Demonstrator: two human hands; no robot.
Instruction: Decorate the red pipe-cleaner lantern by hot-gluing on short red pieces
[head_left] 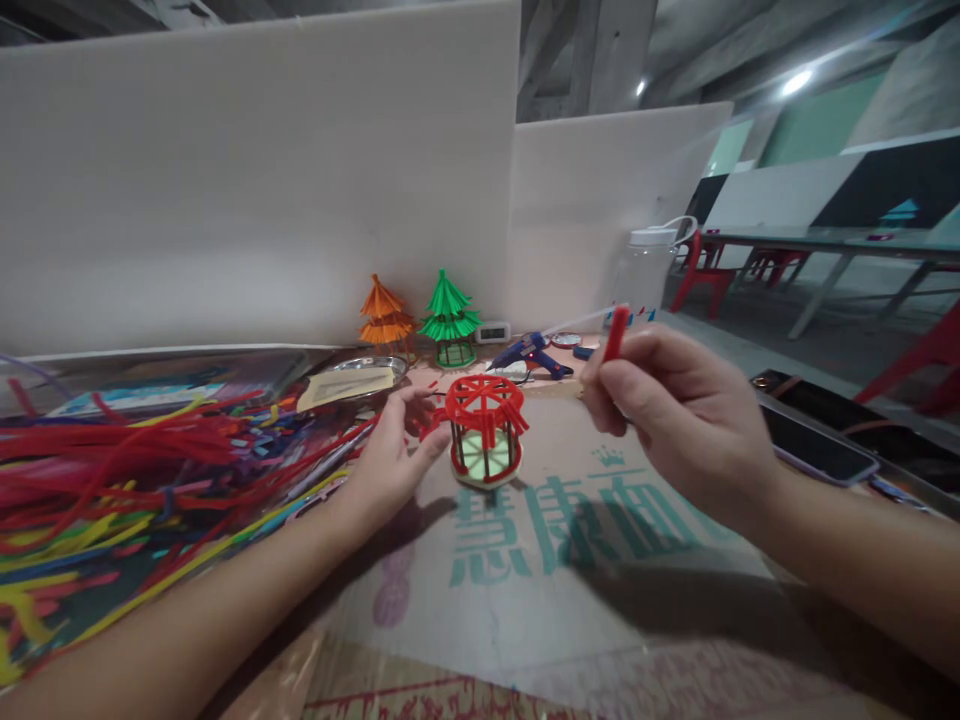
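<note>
A small pavilion model (486, 440) has a red fuzzy-stem roof ring with spokes, brown posts and a pale base edged in red. My left hand (397, 435) is at its left side, thumb and fingers closed on the red roof edge; part of that grip is hidden. Up and to the right, my right hand (682, 415) pinches a short piece of red pipe cleaner (617, 333) between thumb and forefinger, apart from the model. Several short red strips hang from the roof's front and right edge.
Behind stand an orange pagoda (385, 318), a green pagoda (448, 322) and a blue glue gun (529, 352). Loose pipe cleaners (135, 470) heap at left beside a metal dish (390, 370). At right are a clear bottle (646, 270) and a phone (817, 445).
</note>
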